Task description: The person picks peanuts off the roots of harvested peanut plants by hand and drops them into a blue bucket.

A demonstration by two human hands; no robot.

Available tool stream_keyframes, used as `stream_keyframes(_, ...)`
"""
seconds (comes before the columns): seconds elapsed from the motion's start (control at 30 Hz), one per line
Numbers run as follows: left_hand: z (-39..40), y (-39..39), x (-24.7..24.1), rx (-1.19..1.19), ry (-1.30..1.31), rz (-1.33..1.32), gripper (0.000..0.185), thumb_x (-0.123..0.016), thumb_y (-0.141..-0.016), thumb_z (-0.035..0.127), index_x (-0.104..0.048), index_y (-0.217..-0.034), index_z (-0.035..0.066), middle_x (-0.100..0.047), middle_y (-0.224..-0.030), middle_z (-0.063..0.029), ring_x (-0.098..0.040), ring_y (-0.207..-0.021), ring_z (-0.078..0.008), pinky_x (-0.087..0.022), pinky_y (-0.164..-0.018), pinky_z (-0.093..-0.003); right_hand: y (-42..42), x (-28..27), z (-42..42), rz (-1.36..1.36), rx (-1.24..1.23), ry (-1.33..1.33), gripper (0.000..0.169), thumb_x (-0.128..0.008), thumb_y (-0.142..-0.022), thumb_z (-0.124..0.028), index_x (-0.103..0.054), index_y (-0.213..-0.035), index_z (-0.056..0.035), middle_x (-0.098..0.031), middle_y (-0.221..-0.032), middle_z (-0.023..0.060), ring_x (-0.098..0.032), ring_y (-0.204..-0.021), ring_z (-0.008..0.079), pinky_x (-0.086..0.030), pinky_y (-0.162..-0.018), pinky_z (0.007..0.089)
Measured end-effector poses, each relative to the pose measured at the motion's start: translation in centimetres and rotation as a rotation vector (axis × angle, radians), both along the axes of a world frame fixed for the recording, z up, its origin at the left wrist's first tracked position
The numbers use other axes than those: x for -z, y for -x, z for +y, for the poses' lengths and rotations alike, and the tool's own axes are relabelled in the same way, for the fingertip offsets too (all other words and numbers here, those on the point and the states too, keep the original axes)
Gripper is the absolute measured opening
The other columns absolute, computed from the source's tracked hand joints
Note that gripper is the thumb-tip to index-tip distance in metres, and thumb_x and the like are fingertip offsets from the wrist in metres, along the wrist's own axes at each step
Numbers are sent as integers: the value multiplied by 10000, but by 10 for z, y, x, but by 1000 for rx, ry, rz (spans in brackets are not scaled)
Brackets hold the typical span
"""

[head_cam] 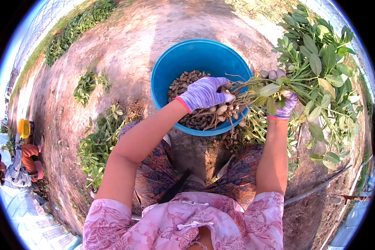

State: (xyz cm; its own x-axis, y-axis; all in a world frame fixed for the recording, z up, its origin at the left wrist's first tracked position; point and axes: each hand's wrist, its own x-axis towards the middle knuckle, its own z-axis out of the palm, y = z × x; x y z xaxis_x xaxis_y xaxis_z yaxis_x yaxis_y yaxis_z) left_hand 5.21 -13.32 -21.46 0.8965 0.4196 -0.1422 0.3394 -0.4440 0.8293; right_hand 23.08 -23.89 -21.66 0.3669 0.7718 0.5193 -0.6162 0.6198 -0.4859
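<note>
A leafy bunch of peanut plants [315, 62] lies across the right side of the picture, its roots hanging over a blue plastic tub [200, 51]. In a purple knit glove, my right hand [286, 103] is closed around the stems. My left hand [207, 92], gloved alike, reaches over the tub to the root end, thumb and fingers at the roots; whether it grips them is hard to tell. Peanut pods [222, 109] dangle from the roots below my left hand. Inside the tub lies a heap of picked peanuts [187, 79], partly hidden by my left hand.
Pulled peanut plants [101, 140] lie left of my knees, with a smaller bunch [86, 86] beyond. More plants with pods [253, 131] rest by the tub's near right side. A person [23, 162] is at far left near a yellow container [24, 128]. A pole [318, 186] crosses the ground at right.
</note>
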Motion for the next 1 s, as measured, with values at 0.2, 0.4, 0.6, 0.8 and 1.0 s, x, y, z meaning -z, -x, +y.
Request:
stream_keyframes(0.2,-2,-6,17,-35,-118,-257,209,-562,-742,131,-527,-921,29,-572,-766,-121,-566,-692,-185,-442,-630,-297,-1,-5,-4,36,42,39,474,-613,-519,-61,-459,-963,-124,-456,-708,-9,-431,-703,148,-309,-794,365)
stream_keyframes(0.4,-3,-5,26,-122,82,-473,179,-550,-759,110,-534,-918,31,-567,-810,-70,-558,-700,-158,-455,-619,-262,-5,0,-5,5,24,45,500,-620,-510,-78,-443,-976,-125,-447,-701,-13,-429,-711,144,-305,-821,364)
stream_keyframes(0.6,2,1,19,-442,832,-616,124,-497,-815,160,-509,-897,67,-474,-680,-1,-451,-563,-70,-414,-490,-204,0,-9,-8,75,96,-42,457,-609,-521,-59,-442,-943,-114,-456,-699,-24,-432,-707,145,-318,-772,341)
stream_keyframes(0.8,62,20,5,-483,1106,-1032,136,-453,-833,138,-465,-913,29,-491,-689,-49,-438,-508,-96,-404,-416,-224,-13,1,-13,49,135,-21,486,-593,-524,-49,-456,-986,-112,-473,-716,-11,-447,-726,162,-336,-766,364)
stream_keyframes(1.0,67,22,17,-504,647,-514,112,-460,-803,116,-496,-878,41,-480,-657,-37,-468,-464,-104,-421,-357,-229,-23,3,-19,42,135,-96,433,-603,-562,-49,-473,-971,-110,-504,-737,7,-466,-733,182,-339,-776,377)
